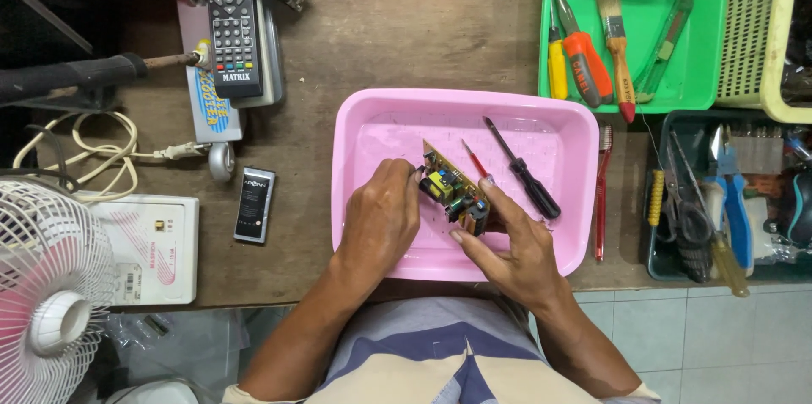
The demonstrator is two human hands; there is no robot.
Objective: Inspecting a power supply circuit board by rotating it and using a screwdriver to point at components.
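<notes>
Both hands hold a small circuit board (pixel 454 191) over the middle of the pink tray (pixel 372 116). The left hand (pixel 381 222) has its fingers curled shut on the board's left side. The right hand (pixel 512 247) pinches the board's near right end with thumb and fingers. The board is tipped up on its edge, so its yellow and black parts face the person. It is bare, with no case around it, so it looks like it is already out and is being checked or worked on. Two screwdrivers lie loose in the tray, just right of the board: a thin red one (pixel 474 159) and a bigger black one (pixel 524 171). No hand holds a tool now. To the far right sits a green tray (pixel 715 40) with pliers and a brush. To the left lie a remote (pixel 231 19) and a small battery (pixel 254 205).
</notes>
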